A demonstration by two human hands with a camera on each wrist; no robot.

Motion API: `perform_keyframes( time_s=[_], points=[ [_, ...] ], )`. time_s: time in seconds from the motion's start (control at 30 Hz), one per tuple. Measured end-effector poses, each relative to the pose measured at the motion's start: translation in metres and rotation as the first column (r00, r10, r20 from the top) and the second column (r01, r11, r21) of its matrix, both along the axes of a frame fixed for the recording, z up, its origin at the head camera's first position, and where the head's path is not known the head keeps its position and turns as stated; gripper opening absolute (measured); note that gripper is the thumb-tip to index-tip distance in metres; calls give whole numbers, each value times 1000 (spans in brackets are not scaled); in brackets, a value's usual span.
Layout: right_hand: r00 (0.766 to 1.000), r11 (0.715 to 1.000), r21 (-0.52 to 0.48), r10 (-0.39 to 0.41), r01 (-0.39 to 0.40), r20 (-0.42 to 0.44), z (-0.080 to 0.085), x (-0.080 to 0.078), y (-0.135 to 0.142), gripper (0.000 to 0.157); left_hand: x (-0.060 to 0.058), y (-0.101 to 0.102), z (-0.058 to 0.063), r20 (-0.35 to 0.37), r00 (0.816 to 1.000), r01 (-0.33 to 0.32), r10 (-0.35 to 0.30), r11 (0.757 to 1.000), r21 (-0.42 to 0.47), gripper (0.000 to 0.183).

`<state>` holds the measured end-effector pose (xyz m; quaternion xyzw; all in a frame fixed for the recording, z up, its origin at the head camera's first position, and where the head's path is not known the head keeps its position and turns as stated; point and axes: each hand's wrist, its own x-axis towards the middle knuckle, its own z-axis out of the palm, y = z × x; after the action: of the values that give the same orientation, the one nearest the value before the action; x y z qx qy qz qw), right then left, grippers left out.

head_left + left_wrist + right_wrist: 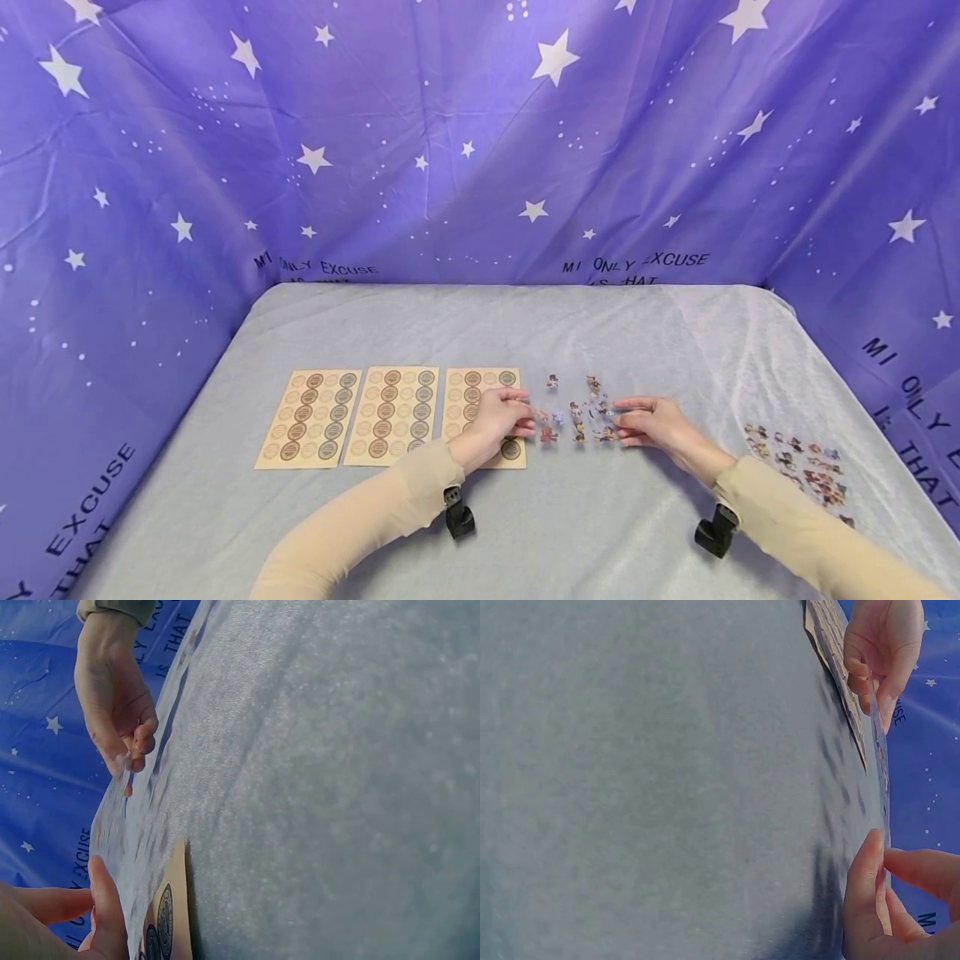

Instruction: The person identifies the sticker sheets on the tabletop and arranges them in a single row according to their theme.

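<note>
A clear sticker sheet (578, 422) printed with small cartoon figures is stretched between both hands, just above the table. Its left edge is pinched by my left hand (498, 423), whose thumb and fingers also show in the left wrist view. My right hand (657, 429) pinches the opposite edge between thumb and fingers, seen close up in the right wrist view. Beneath the left hand lies a tan sheet of round stickers (459, 454), partly covered by that hand. In the right wrist view the clear sheet (883, 776) appears edge-on, raised off the cloth with its shadow below.
Two more tan sheets, a middle one (395, 417) and a left one (308, 420), lie in a row at left. Several cartoon stickers (795, 458) lie on the right, partly behind the right forearm. Grey cloth (480, 325) covers the table; a purple starry curtain (480, 167) surrounds it.
</note>
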<state>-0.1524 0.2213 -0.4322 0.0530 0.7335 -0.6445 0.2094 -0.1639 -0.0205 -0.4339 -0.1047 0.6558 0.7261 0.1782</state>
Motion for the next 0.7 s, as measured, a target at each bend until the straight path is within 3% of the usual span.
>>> perform_keyframes(
  time_s=[0.17, 0.5, 0.7],
  points=[
    [1000, 1000, 6, -3, 3, 3, -1, 1, -1, 51, 3, -1, 3, 3, 1000, 8, -8, 1000, 11, 37],
    [998, 997, -61, 36, -40, -52, -12, 1, 5, 48, -1, 0, -14, 1, 1000, 15, -15, 1000, -3, 38],
    [999, 998, 70, -1, 3, -32, -8, 3, -3, 49, -1, 1, -17, -26, 999, 30, -31, 999, -26, 38]
  ],
)
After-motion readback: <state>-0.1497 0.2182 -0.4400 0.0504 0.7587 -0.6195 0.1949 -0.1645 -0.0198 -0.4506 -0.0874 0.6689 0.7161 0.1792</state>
